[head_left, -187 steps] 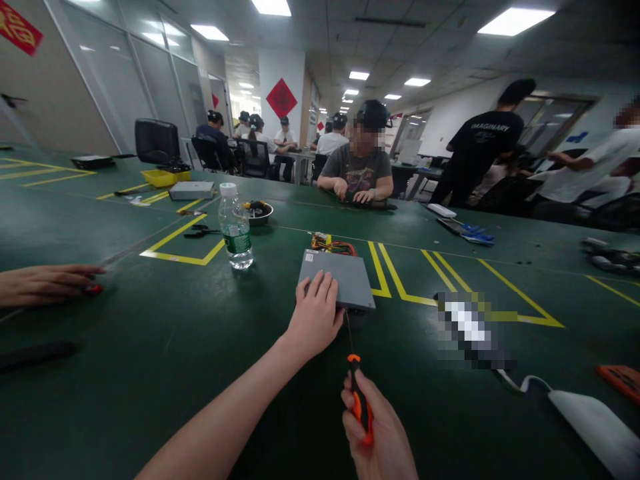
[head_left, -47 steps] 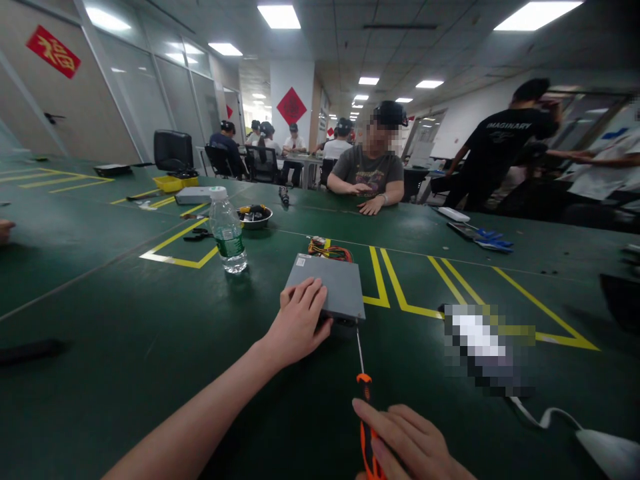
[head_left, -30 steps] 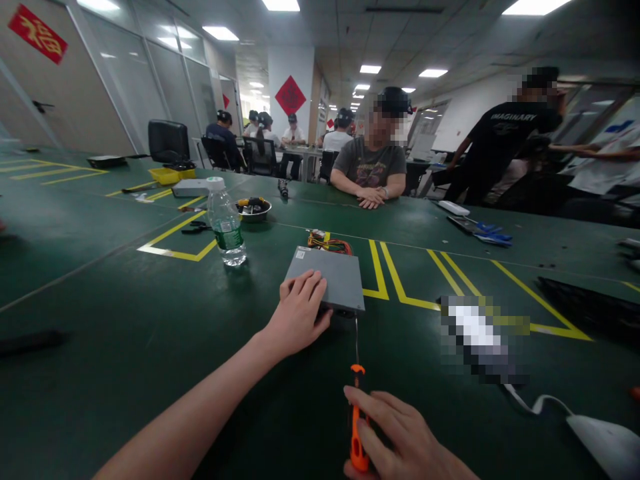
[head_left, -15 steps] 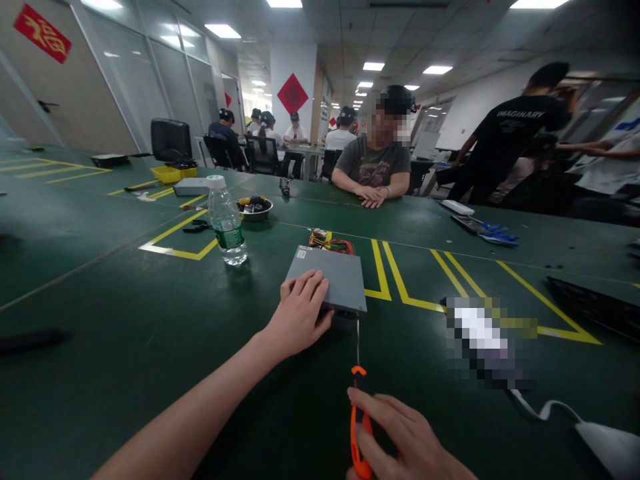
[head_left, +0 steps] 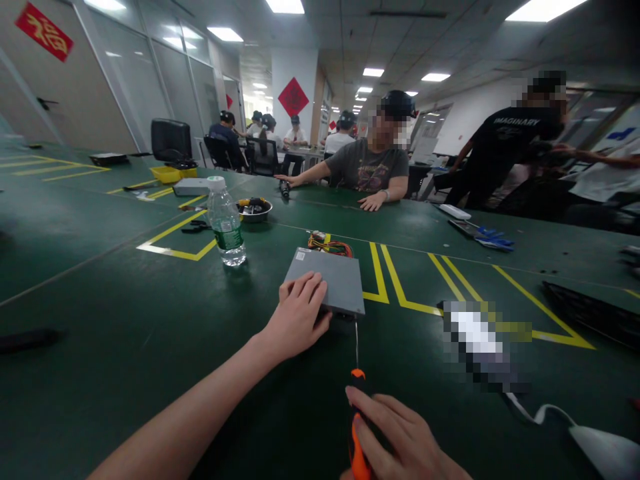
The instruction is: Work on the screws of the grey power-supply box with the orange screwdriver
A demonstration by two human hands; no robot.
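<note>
Grey metal power supply (head_left: 337,283) on counter (head_left: 165,347), left hand (head_left: 299,317) spread on top; right hand (head_left: 400,433) gripping screwdriver (head_left: 357,376) at near edge. Screw-turning apparently underway; next move calls for steady alignment.

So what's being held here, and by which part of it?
A screwdriver, held in the right hand by its orange-and-black handle. The left hand lies over the grey box.

The co-worker's hands (head_left: 371,201), clasped half a second ago, have parted — one stretched out to a small dark object (head_left: 285,191). The screwdriver (head_left: 358,375) has shifted — nearer the grey box's (head_left: 341,279) right corner.
</note>
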